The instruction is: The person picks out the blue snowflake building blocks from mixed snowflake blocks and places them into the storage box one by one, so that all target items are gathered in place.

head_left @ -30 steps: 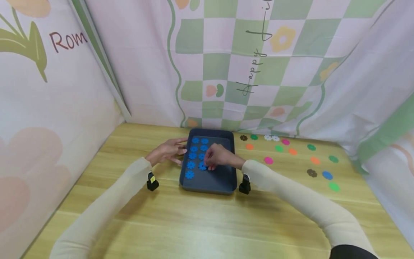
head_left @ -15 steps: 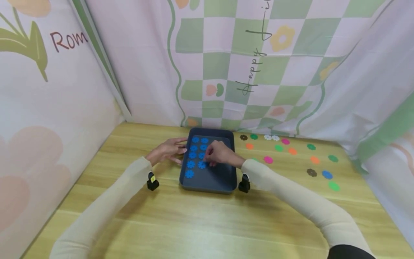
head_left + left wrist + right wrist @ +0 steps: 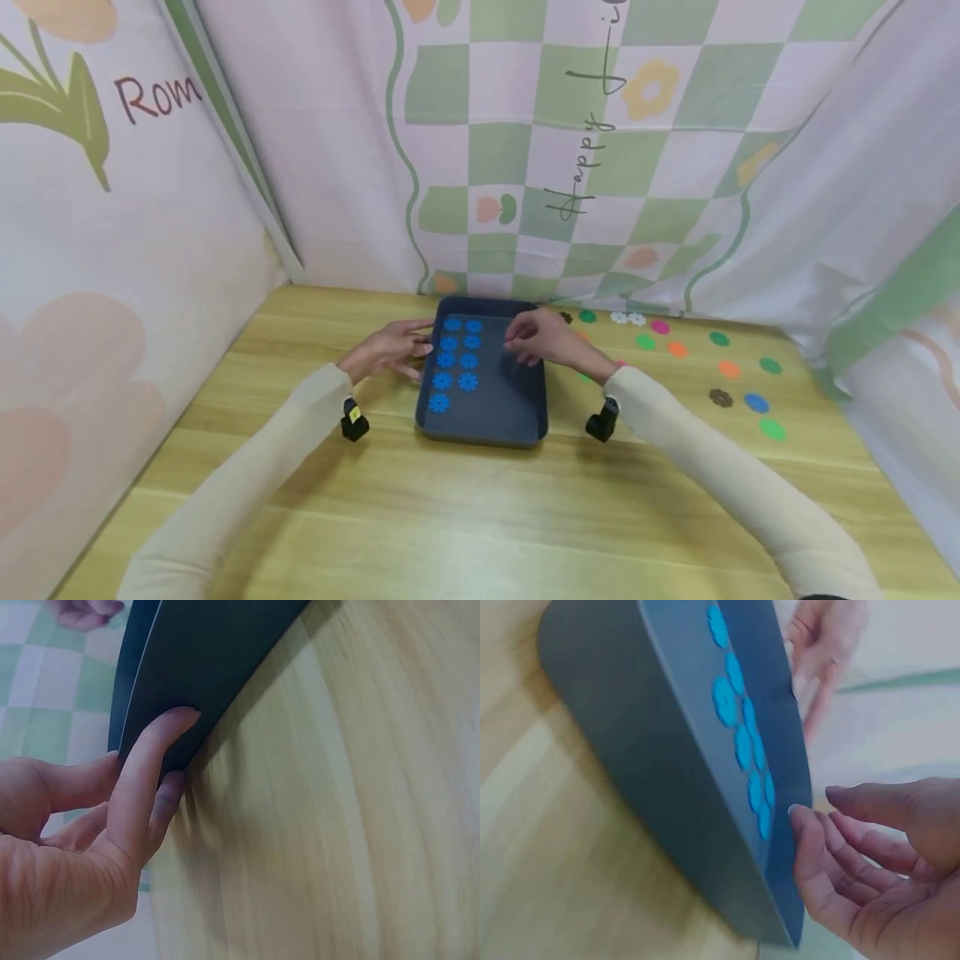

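A dark grey rectangular tray (image 3: pixel 487 421) lies on the table with two columns of blue flower-shaped discs (image 3: pixel 468 382) along its left half. Against the tray's left side rests my left hand (image 3: pixel 386 350); in the left wrist view its extended fingers (image 3: pixel 142 765) touch the outer wall and rim. My right hand (image 3: pixel 553 340) hovers over the tray's right edge, nothing in it. Its thumb (image 3: pixel 885 804) and index finger stand apart, the other fingers loosely curled, as the right wrist view shows.
Right of the tray, loose flower-shaped discs lie scattered: green (image 3: pixel 646 342), orange (image 3: pixel 677 349), pink (image 3: pixel 660 327), white (image 3: pixel 618 317), brown (image 3: pixel 721 397) and blue (image 3: pixel 757 403). A printed curtain (image 3: pixel 517 158) hangs behind the table.
My right hand has left the blue discs in the second column and moved right and up to the tray's right edge. The left hand keeps its place.
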Demonstrator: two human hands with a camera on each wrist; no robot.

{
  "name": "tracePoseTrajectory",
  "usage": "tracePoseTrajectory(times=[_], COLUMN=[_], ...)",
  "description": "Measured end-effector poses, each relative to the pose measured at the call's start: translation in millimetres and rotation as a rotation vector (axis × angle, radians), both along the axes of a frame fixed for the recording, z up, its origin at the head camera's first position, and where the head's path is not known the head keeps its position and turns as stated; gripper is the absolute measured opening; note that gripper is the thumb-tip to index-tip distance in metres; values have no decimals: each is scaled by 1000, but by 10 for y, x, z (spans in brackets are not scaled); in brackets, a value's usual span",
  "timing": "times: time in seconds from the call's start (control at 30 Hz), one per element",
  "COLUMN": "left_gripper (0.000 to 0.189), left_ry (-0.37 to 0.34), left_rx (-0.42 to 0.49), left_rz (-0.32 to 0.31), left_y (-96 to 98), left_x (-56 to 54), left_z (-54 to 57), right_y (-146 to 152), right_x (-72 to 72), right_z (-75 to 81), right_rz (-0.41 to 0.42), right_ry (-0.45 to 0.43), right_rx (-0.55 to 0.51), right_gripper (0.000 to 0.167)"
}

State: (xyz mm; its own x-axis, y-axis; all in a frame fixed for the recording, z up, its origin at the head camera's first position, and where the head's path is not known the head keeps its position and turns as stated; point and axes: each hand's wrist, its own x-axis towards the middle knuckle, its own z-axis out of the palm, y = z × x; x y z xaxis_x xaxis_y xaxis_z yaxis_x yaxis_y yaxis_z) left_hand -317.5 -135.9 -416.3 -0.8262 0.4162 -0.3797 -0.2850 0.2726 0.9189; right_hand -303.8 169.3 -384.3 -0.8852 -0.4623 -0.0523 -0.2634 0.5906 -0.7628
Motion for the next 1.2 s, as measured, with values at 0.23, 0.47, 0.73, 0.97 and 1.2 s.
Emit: tracePoseTrajectory(times=[0.23,0.47,0.73,0.97,1.2], left_gripper=[66,67,67,68,67], left_ry=[13,6,8,-9,-8], left_rx=[1,-6,-5,-6,6], left_rz=[8,17,3,9,-6], left_y=[-16,-23,-7,2,7], left_x=[11,29,21,36,37], left_z=[24,41,41,54,27], right_y=[645,1518,2484,3145,3422], right_x=[-1,35,295,517,705], right_z=[55,-22,-234,-346,-331], right_rz=[-83,-138,-236,-240,-199], right_ry=[83,97,209,252,72], right_rx=[-21,74,208,346,467], right_gripper=[26,36,34,33,50])
